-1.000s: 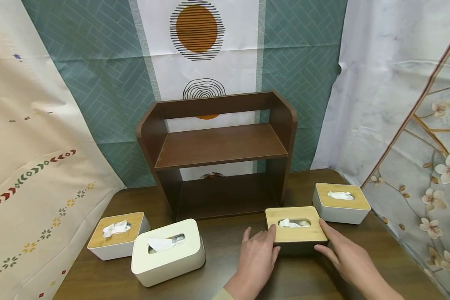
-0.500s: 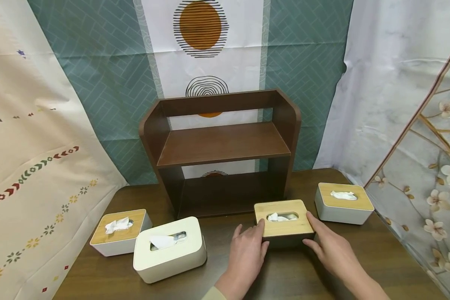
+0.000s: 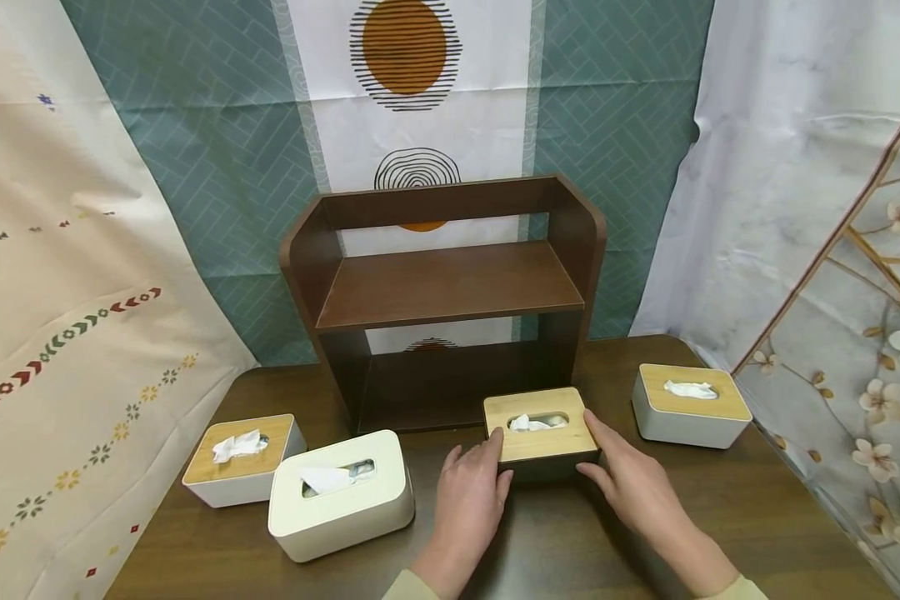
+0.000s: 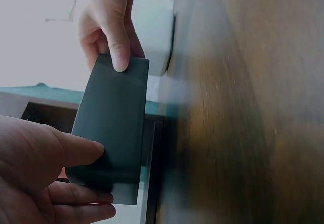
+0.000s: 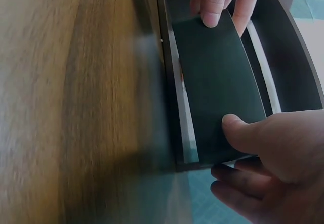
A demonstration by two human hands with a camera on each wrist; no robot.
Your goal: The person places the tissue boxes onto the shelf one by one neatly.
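A dark tissue box [image 3: 547,467] with a pale wooden lid [image 3: 543,444] is held level in front of the shelf, a white tissue [image 3: 528,423] showing in its slot. My left hand [image 3: 468,492] grips its left end and my right hand [image 3: 630,479] its right end. In the left wrist view, the thumbs press the dark front face [image 4: 114,107] while other fingers reach round the ends. The right wrist view shows a gap between the box [image 5: 217,82] and the tabletop, so it is off the table. Its back side is hidden.
A brown two-tier shelf [image 3: 450,283] stands behind the box. Left on the table [image 3: 345,579] are a cream tissue box [image 3: 345,533] and a white one with a wooden lid [image 3: 232,492]. A grey-white wooden-lidded tissue box [image 3: 682,425] stands right. Patterned cloths hang around.
Both hands have carried the dark tissue box leftward and a little toward the shelf. The other tissue boxes stay in place; the view has shifted slightly.
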